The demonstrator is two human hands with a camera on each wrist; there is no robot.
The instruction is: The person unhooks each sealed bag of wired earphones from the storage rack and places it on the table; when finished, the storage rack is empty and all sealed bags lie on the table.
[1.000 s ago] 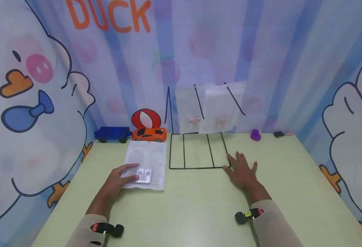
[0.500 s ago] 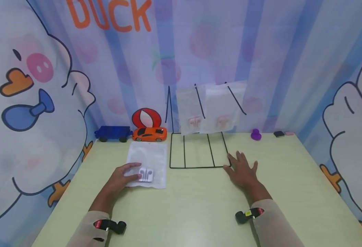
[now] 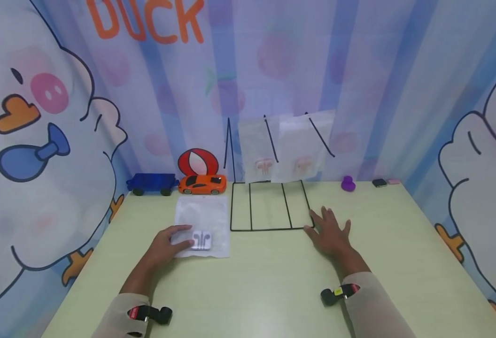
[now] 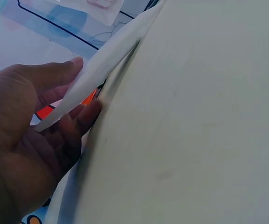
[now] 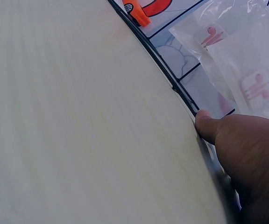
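My left hand (image 3: 165,244) pinches the left edge of a white earphone bag (image 3: 203,213) in the head view. The left wrist view has the thumb above the bag (image 4: 102,56) and the fingers beneath. A square earphone case shape shows near the bag's lower edge, by the thumb. To its right stands a black wire rack (image 3: 269,229), its base lying on the table. Two similar white bags (image 3: 254,145) hang from the rack's prongs. At the base's front right corner, my right hand (image 3: 330,234) rests with its fingers spread, thumb on the wire (image 5: 186,100).
Behind the left bag stand an orange toy car (image 3: 203,184) and a blue toy wagon (image 3: 152,183). A small purple object (image 3: 348,183) and a black block (image 3: 379,182) lie at the table's back right. A printed curtain (image 3: 273,70) closes off the back.
The left hand has shifted the earphone bag slightly right, closer to the rack's base. The right hand stays at the rack's corner.
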